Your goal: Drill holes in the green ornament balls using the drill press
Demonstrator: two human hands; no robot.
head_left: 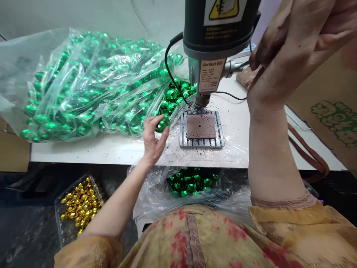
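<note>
Left fingers: the left hand [153, 139] has thumb and index set around a green ball [163, 124]; we cannot tell whether they press on it or only stand in front of it.
Right fingers: the right hand [290, 56] is raised and bent in at the feed lever [238, 67]; its far end is hidden, so we cannot tell the hold.
Risk: we judge a round ball could roll under the bit if loosely pinched; fingertips near a lowered bit could be nicked.
Risk, chips: dark crumbs on the pad [192, 132] might let work slip.
Ball: shiny, faceted, just left of the metal base [182, 144].
Drill [208, 74]: upright over the pad, which shows one dark hole.
Bag [83, 85]: clear plastic, full of green balls, left on the white table [69, 152].
Tray [57, 216]: gold balls, lower left.
</note>
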